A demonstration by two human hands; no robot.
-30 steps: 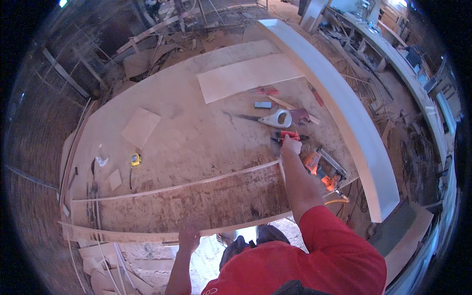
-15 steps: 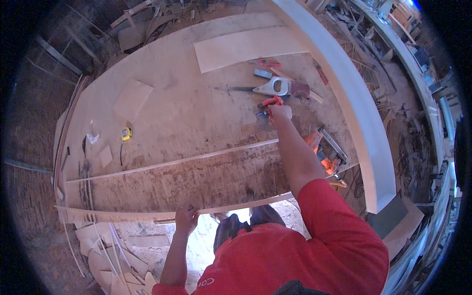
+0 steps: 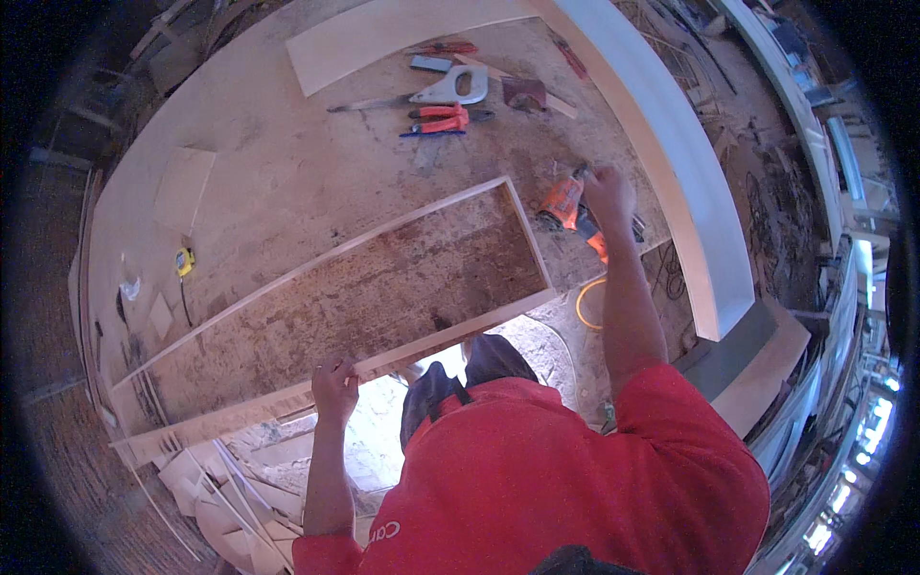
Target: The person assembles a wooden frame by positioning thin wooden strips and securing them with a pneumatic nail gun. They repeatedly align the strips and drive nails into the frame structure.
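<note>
A long, narrow frame of thin wood strips (image 3: pixel 529 235) lies on the stained worktable (image 3: pixel 278 182) in front of me. My left hand (image 3: pixel 335 388) is closed on its near strip, close to the table's front edge. Off the frame's right end, my right hand (image 3: pixel 609 196) reaches out and closes around part of an orange nail gun (image 3: pixel 561 199). The hand hides some of the nail gun. Farther back, red-handled pliers (image 3: pixel 441 120) rest beside a handsaw with a pale handle (image 3: pixel 450 84).
A long pale board (image 3: pixel 704 220) runs along the table's right side. At the back lies a flat wood panel (image 3: pixel 383 43). A yellow tape measure (image 3: pixel 184 260) sits at left. A yellow hose (image 3: pixel 586 316) loops below the nail gun. Wood offcuts (image 3: pixel 235 517) are piled at lower left.
My right hand has let go of the red pliers, now lying by the saw, and moved nearer, onto the nail gun. The left hand stays on the near strip. The view has shifted.
</note>
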